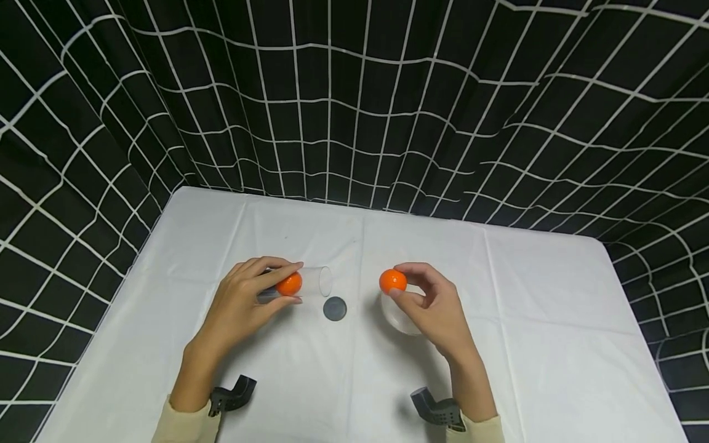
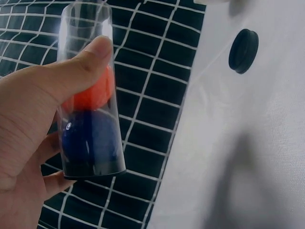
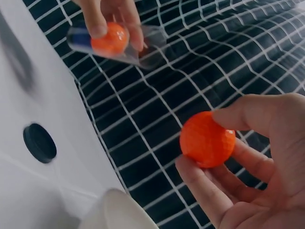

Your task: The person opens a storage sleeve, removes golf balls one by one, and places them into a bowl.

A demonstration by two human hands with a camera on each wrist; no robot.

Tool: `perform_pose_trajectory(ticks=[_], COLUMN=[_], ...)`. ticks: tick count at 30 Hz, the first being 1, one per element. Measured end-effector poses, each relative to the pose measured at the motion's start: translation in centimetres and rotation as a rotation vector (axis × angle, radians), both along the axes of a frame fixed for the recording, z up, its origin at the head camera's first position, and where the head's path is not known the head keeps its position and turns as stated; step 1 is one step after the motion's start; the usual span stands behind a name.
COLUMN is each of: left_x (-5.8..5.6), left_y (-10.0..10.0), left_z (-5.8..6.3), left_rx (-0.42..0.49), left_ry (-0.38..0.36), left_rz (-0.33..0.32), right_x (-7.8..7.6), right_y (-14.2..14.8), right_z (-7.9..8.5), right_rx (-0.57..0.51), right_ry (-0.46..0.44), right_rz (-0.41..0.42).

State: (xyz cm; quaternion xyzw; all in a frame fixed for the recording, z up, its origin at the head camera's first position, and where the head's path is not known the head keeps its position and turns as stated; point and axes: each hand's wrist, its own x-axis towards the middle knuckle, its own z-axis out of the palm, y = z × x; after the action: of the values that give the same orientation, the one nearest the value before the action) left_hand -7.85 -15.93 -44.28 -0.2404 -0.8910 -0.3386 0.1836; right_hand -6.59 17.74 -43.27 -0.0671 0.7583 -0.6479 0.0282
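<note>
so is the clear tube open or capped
Open at one end: nothing covers the clear tube there, and a dark gray cap lies on the white tablecloth.

Both hands bare, left hand [image 1: 244, 298] and right hand [image 1: 440, 311]; forearms bare down to the cuffs. Left sleeve [image 1: 185, 426] and right sleeve [image 1: 477, 432] match: pale beige, plain cloth, straight cuff edge, a bit loose from where I stand. Each wrist wears hardware on the thumb side: left wrist unit [image 1: 235, 394], right wrist unit [image 1: 439, 411]. Both black to dark grey, matte, short bent-elbow shape with a stubby, blunt end. Right one shows small dots on its body, holes or screws, can't tell. Left one has little pale marks near its base.
</note>
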Motion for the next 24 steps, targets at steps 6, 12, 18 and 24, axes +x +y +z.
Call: perform_pose_trajectory(ticks=[6,12,18,24], left_x=[-0.1,0.0,0.0,0.0], left_y=[0.1,0.1,0.2,0.2], left_z=[0.1,0.1,0.1,0.1], left_rx=[0.004,0.002,-0.002,-0.003], left_ry=[-0.001,-0.015,-0.020,-0.026], left_rz=[-0.006,-0.011,-0.012,-0.017], right_x=[0.0,0.0,-0.2,-0.3], right_y=[1.1,1.7,2.3,2.6], right_z=[0.0,-0.3,-0.7,-1.0], right_rx=[0.094,0.219,0.319,0.425], right_ry=[0.027,0.114,0.134,0.161], right_rz=[-0.022,-0.049,-0.053,-0.041])
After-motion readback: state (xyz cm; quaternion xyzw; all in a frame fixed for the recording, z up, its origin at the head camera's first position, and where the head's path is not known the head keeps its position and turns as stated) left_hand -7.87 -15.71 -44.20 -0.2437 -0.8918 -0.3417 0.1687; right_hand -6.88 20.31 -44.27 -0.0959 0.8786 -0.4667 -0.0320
